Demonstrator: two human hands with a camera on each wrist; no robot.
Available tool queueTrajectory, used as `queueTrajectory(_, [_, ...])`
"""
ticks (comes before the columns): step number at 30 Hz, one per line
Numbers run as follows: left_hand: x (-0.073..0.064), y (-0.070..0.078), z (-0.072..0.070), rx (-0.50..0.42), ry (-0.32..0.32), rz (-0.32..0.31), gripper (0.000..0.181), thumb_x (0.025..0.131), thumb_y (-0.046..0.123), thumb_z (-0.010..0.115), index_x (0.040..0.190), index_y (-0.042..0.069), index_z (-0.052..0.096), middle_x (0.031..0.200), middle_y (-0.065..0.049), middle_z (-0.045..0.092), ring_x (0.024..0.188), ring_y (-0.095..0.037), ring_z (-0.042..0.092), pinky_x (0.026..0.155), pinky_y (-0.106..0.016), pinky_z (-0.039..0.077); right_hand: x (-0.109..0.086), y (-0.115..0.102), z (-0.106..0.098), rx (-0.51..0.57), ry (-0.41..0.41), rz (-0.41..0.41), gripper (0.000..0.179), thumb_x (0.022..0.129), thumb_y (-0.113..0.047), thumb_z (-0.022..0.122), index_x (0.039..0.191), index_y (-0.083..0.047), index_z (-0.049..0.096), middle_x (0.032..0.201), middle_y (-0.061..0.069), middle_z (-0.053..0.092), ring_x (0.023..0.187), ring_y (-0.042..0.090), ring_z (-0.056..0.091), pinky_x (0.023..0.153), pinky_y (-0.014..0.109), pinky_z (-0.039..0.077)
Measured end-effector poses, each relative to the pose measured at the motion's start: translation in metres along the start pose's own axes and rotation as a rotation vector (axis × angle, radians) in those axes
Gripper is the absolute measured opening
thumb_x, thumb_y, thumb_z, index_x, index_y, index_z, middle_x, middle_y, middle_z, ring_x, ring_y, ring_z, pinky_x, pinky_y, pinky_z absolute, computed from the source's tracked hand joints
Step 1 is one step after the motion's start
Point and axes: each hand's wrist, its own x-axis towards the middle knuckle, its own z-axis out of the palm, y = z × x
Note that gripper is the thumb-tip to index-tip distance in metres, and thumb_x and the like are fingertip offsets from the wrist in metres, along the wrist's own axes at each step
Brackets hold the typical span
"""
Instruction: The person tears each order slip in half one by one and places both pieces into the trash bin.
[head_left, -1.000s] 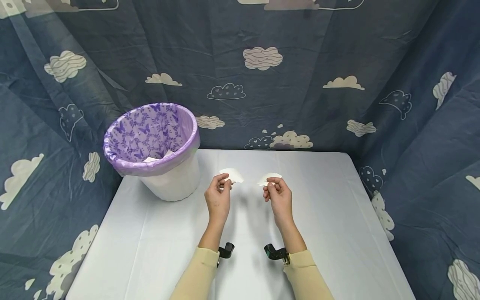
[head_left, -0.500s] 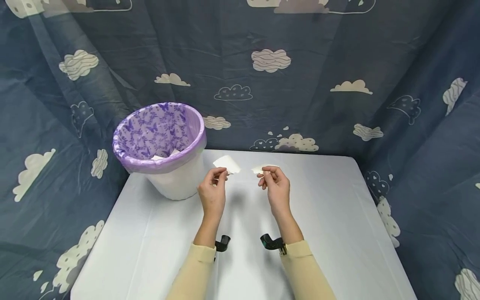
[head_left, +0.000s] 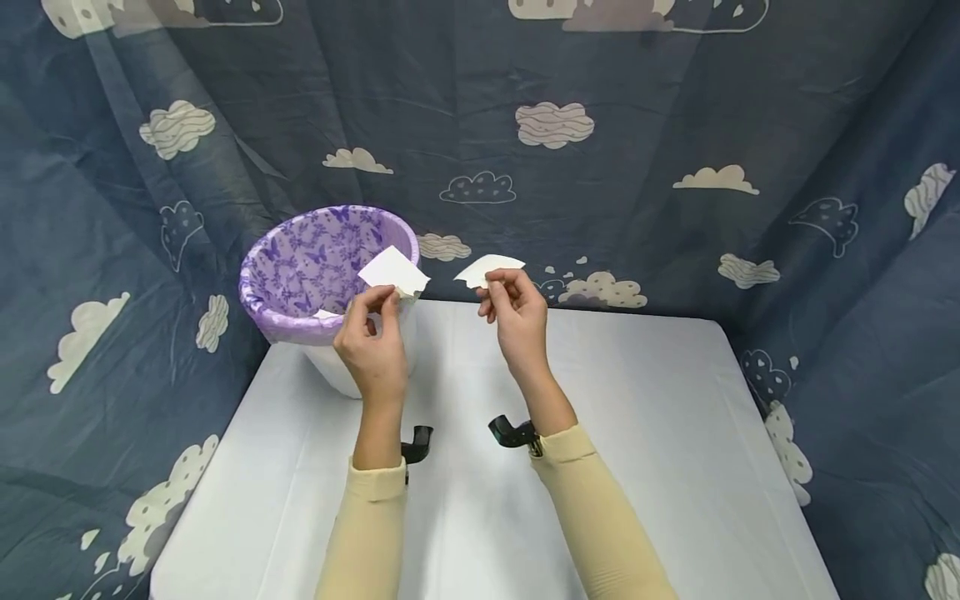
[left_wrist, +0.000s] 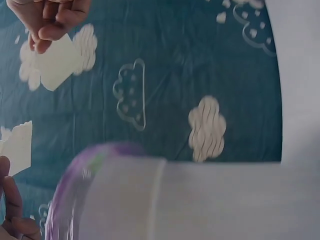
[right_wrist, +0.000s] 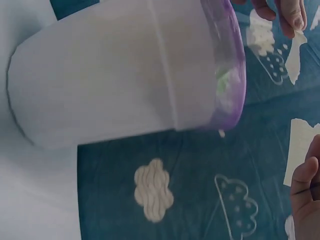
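My left hand pinches a white piece of paper between thumb and fingers. That hand is raised in front of the right side of a white bin, so part of its rim is hidden. To the right, my right hand pinches another piece of white paper above the table. The two pieces are apart. In the left wrist view, the left-hand paper has a ragged edge. The right wrist view shows the right-hand paper with an uneven edge too.
A purple butterfly-patterned liner covers the bin's inside and folds over its rim. A scrap of white paper shows inside. The bin stands at the back left of the white-covered table. A dark cloud-patterned curtain hangs behind and at both sides.
Both hands have risen and moved left with their papers. The left hand now overlaps the bin's right side. The head view has shifted slightly.
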Motion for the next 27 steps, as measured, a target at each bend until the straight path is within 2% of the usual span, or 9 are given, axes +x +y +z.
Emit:
queueTrajectory(6, [0.018,-0.006,-0.012,0.058,0.094,-0.028,0.017,0.099,0.020,0.076,0.103,0.003,0.078,0.091,-0.016,0.076,0.081,-0.009,0.059,0.067,-0.021,0.040,0.011,-0.007,0.034,0.038,-0.068,-0.006,0.013,0.108,-0.005,0.059,0.115,0.002,0.067,0.088,0.007,0.070,0.065,0.008,0.062,0.061,0.018,0.050])
queueTrajectory(11, [0.030,-0.006,-0.019,0.145,0.142,-0.020,0.019,0.101,0.022,0.074,0.104,0.003,0.078,0.095,-0.017,0.077,0.086,-0.022,0.064,0.078,-0.020,0.044,0.018,-0.012,0.059,0.025,-0.140,-0.006,0.013,0.107,-0.004,0.058,0.114,0.001,0.068,0.092,0.018,0.072,0.064,0.008,0.061,0.060,0.020,0.049])
queueTrajectory(14, [0.036,-0.007,-0.024,0.215,0.157,-0.022,0.019,0.102,0.022,0.072,0.105,0.004,0.078,0.095,-0.017,0.078,0.088,-0.029,0.064,0.085,-0.024,0.042,0.021,-0.014,0.073,-0.013,-0.203,0.003,0.014,0.108,-0.007,0.058,0.115,-0.001,0.069,0.094,0.022,0.073,0.065,0.009,0.061,0.060,0.020,0.048])
queueTrajectory(19, [0.042,-0.011,-0.034,0.357,0.135,-0.048,0.021,0.103,0.024,0.072,0.107,0.004,0.078,0.095,-0.016,0.078,0.090,-0.034,0.062,0.087,-0.033,0.033,0.023,-0.014,0.093,-0.085,-0.320,0.049,0.015,0.108,-0.010,0.059,0.114,-0.005,0.072,0.094,0.021,0.075,0.065,0.010,0.061,0.060,0.021,0.047])
queueTrajectory(23, [0.043,-0.013,-0.039,0.422,0.096,-0.058,0.024,0.103,0.027,0.071,0.108,0.005,0.078,0.098,-0.016,0.080,0.093,-0.035,0.065,0.087,-0.039,0.031,0.023,-0.013,0.103,-0.125,-0.384,0.087,0.015,0.108,-0.010,0.059,0.112,-0.006,0.072,0.090,0.015,0.073,0.064,0.010,0.059,0.061,0.021,0.049])
queueTrajectory(27, [0.043,-0.015,-0.040,0.466,0.061,-0.063,0.023,0.104,0.027,0.071,0.107,0.005,0.079,0.098,-0.016,0.080,0.094,-0.035,0.065,0.087,-0.044,0.033,0.024,-0.014,0.110,-0.249,-0.412,0.059,0.017,0.107,-0.013,0.058,0.110,-0.006,0.073,0.086,0.009,0.071,0.067,0.007,0.056,0.062,0.019,0.047])
